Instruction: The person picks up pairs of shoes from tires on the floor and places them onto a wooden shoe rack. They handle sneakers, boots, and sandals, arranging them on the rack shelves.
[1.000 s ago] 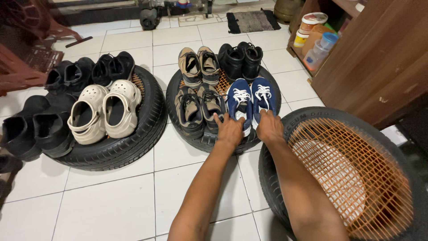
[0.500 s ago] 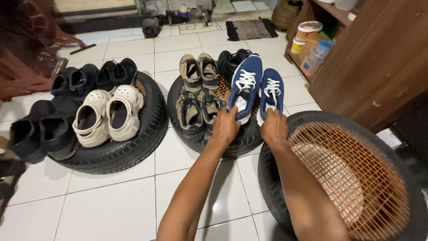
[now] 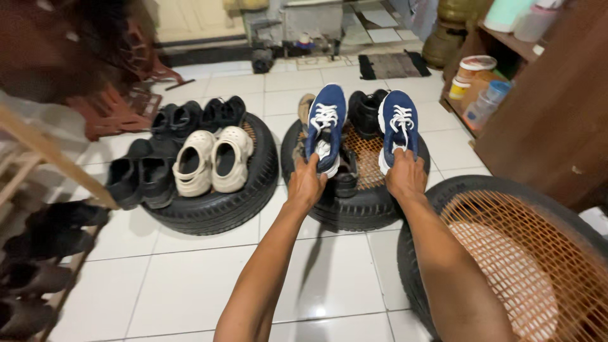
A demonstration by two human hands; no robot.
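While gripped at the heels — left hand [image 3: 306, 183] closed on left blue sneaker [image 3: 325, 126], right hand [image 3: 405, 178] on right blue sneaker [image 3: 398, 128] — toes pointing away, lifted above middle tyre [image 3: 354, 206].

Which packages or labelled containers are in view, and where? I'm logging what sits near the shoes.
Tub: wooden shelf at upper right, round, white with a red-rimmed lid.
Small jar: below the tub, yellow and white.
Clear jar: right of the small jar, see-through with a blue lid.
Pale green container: shelf above, only partly in view.
No signs or screens.
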